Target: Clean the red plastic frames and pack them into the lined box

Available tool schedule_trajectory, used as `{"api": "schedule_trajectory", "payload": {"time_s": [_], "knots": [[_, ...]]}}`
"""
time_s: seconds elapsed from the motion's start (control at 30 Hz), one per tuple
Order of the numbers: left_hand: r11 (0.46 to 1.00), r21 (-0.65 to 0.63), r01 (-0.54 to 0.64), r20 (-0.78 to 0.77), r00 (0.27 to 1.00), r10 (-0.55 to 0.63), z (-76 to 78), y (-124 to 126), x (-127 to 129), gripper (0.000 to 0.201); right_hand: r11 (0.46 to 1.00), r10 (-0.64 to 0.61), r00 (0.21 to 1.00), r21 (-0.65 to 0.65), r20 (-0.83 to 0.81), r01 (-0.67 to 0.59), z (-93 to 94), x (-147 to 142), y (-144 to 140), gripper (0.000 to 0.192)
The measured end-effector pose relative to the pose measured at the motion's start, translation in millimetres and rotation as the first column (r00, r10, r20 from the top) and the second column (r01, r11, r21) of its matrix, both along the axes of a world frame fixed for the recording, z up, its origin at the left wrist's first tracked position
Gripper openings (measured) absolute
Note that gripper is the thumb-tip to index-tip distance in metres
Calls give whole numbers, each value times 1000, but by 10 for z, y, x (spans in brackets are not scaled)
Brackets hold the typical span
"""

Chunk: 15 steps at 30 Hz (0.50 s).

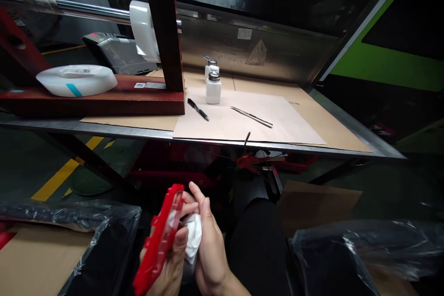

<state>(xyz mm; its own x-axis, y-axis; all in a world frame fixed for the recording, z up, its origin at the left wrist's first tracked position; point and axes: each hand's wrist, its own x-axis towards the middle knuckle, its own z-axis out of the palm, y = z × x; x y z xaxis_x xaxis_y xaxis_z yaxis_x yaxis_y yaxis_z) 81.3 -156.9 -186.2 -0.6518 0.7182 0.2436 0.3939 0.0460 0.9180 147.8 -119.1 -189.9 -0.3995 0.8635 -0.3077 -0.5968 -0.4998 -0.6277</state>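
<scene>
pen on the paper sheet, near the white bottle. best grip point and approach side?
Take the pen at mid-barrel, pinching across its width from above. It lies flat on the paper sheet, slanted, with open paper on both long sides. I would come from the near table edge: the white bottle stands just behind its far end and the red frame base sits close on the left.

A metal desk (pixel 367 141) is standing in front, and brown cardboard (pixel 312 106) is covering its top. A big sheet of paper (pixel 236 122) is lying on the cardboard. Two small white bottles (pixel 212 84) are standing on it, one behind the other. A black pen (pixel 198 109) and thin metal tweezers (pixel 252 117) are lying on the paper, well apart. A red frame (pixel 104 99) is sitting at the left, carrying a white tape roll (pixel 77 80)
</scene>
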Motion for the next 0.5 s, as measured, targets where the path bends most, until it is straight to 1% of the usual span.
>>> {"api": "schedule_trajectory", "payload": {"time_s": [0.1, 0.2, 0.27, 0.37, 0.5], "knots": [[999, 44, -20, -28, 999, 22, -19, 75, 26, 27, 1000, 7, 999, 15, -41, -7, -12, -20, -43, 61], [998, 64, -18, -19, 1000, 20, -23, 96, -47, 24, 998, -11, 1000, 67, 5, 11, -54, -5, -30, 58], [998, 64, -1, -15, 1000, 2, -9, 92, -95, 29, 996, -19, 999, 85, 40, 15, -79, -1, -9, 55], [998, 61, 8, 9, 1000, -8, -5, 83, -115, 37, 998, -42, 999, 53, 22, 41, -82, -25, 11, 57], [999, 46, -23, 77, 997, 20, -87, 83, -80, 39, 1000, -24, 999, -17, -37, 24, -49, -94, 0, 60]]}}
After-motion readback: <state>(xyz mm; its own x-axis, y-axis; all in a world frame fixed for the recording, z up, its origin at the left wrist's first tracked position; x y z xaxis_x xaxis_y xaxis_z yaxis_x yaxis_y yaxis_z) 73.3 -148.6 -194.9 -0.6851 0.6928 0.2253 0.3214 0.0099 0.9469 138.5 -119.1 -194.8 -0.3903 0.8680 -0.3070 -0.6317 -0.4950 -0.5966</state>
